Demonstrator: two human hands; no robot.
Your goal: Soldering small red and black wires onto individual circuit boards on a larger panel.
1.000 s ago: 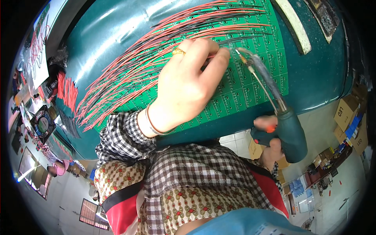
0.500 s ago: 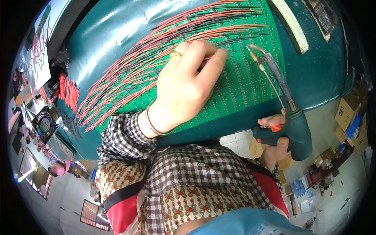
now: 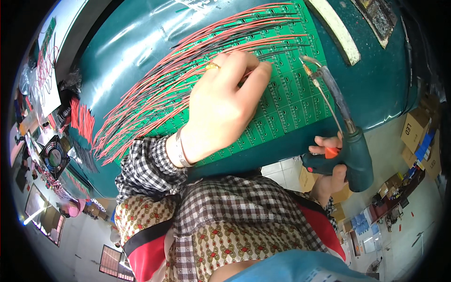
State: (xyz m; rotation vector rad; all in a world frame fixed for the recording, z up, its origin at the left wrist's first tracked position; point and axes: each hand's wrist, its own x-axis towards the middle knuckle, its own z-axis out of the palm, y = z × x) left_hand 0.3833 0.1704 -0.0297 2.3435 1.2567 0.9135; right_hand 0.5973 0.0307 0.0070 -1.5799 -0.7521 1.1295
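Note:
A sheet of green circuit boards [image 3: 295, 117] lies on the dark green table cover, with rows of red and black wires [image 3: 155, 77] fanning across it toward the left. Over its middle, my left hand [image 3: 228, 101] is closed in a pinch, fingers bent down among the wires; whatever is between the fingertips is hidden. In my right hand [image 3: 332, 178] is a dark green soldering gun [image 3: 361, 162] with a red trigger, held upright past the table's near edge. Its metal tip [image 3: 305, 66] hangs over the right part of the boards, with a thin feed tube beside it.
Beyond the boards' right edge lie a white curved strip [image 3: 336, 33] and a dirty metal tray [image 3: 376, 21]. Bundles of short red wires [image 3: 82, 120] and a small black fan [image 3: 55, 156] are at the left. Cardboard boxes [image 3: 416, 127] stand off to the right.
The boards and table have shifted slightly left in the picture. The soldering gun's tip sits a little farther right over the boards. My left hand keeps its pinch.

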